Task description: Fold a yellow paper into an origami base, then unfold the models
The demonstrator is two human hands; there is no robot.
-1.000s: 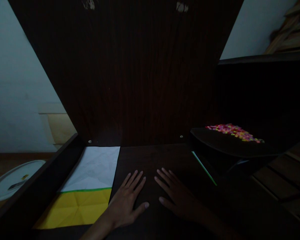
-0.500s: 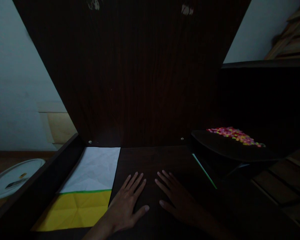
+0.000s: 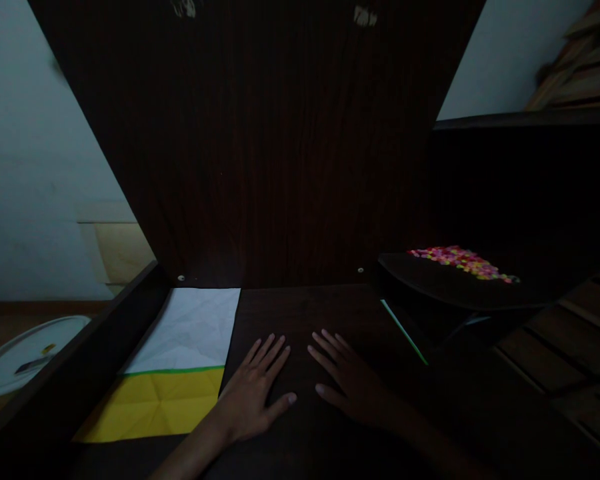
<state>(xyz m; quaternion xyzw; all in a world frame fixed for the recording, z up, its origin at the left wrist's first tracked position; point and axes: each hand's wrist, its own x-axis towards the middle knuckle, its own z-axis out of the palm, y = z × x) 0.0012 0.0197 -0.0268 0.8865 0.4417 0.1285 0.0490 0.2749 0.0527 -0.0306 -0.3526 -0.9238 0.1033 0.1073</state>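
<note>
My left hand point(image 3: 253, 393) lies palm down on the dark wooden surface point(image 3: 300, 313), its fingers stretched out and thumb spread. Close to its left edge is a creased sheet point(image 3: 185, 333), white in the upper part and yellow below, with a green line between. My right hand point(image 3: 353, 380) rests flat on the same wood, fingers apart, in deeper shadow. Neither hand holds anything. Right of it lies a thin green and white strip point(image 3: 404, 330), apart from the fingers.
A tall dark panel point(image 3: 285, 147) rises behind the surface. On the right, a dark curved shelf point(image 3: 430, 283) bears many small pink, red and yellow pieces point(image 3: 460, 260). A low side board point(image 3: 70, 360) borders the left, with a round white lid point(image 3: 35, 353) beyond it.
Both hands stay flat in the same places on the wood. The whole view has shifted slightly, so things sit a little higher in the picture.
</note>
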